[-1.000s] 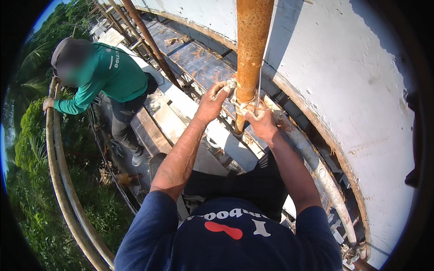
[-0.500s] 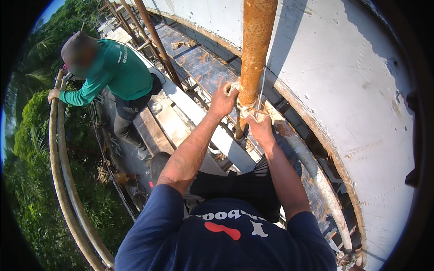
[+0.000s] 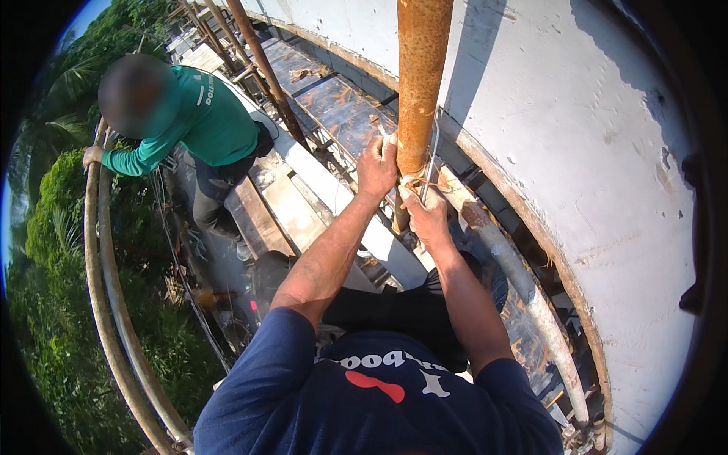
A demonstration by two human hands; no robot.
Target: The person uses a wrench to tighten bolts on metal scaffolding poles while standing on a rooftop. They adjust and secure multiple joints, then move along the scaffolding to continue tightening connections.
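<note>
A rusty upright pole [image 3: 422, 83] stands in front of me, with a pale tie strip [image 3: 410, 180] and thin orange strands bound round it low down. On the pole's left side, my left hand [image 3: 377, 168] is closed, and a pale end pokes out above its fingers. My right hand [image 3: 427, 218] is closed just below the binding, its thumb and fingers pinched close to the strip. A thin bent metal rod [image 3: 434, 148] rises from my right hand along the pole's right side. The hands partly hide what their fingers grip.
A co-worker in a green shirt [image 3: 216, 114] holds curved rail poles [image 3: 95, 227] at the left, beside trees. Planks [image 3: 262, 216] and a long pale board [image 3: 326, 186] run between us. A curved grey wall [image 3: 591, 189] rises at the right, with a slanting pipe [image 3: 527, 292] along it.
My left hand has shifted slightly down, and the pale end now stands up above its fingers. My right hand has moved slightly left and down. The co-worker's head has lowered a little.
</note>
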